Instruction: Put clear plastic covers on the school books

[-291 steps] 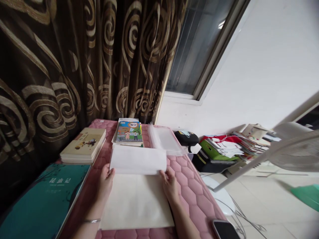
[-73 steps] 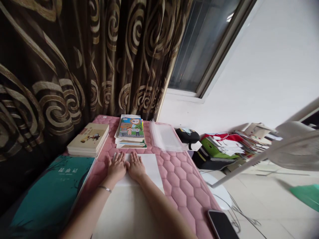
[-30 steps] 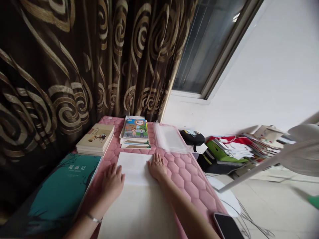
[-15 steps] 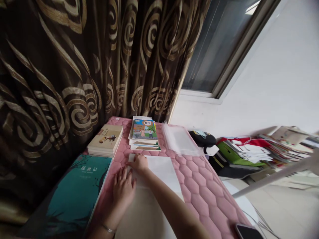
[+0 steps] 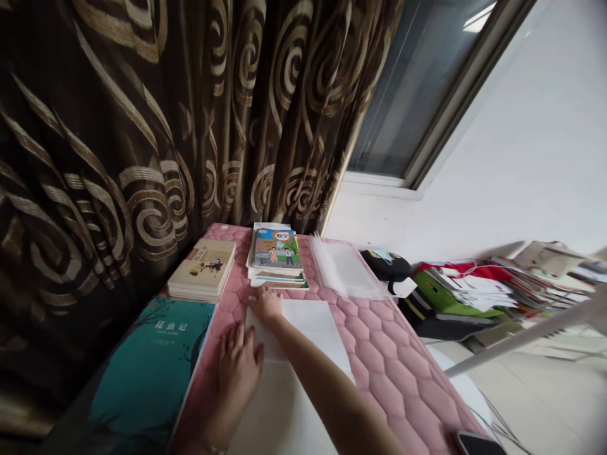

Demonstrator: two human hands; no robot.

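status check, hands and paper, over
Left hand flat on paper's left edge. Right hand pressing its far left corner. Book stack just beyond; nothing on the paper.

Lay on a pink quilted table cover [image 5: 379, 354]: a teal book [image 5: 147, 366] along the left edge, a beige stack of books [image 5: 203, 268] beyond it, a colourful stack of textbooks [image 5: 275, 256] at the far edge, clear plastic sleeves [image 5: 346, 275] by the far right corner. Hung behind the far edge, a brown swirl-patterned curtain [image 5: 165, 126]. Sat off the right edge: a black bag [image 5: 384, 265], piled papers [image 5: 478, 291]. Rested at the near right corner, a phone [image 5: 478, 442].
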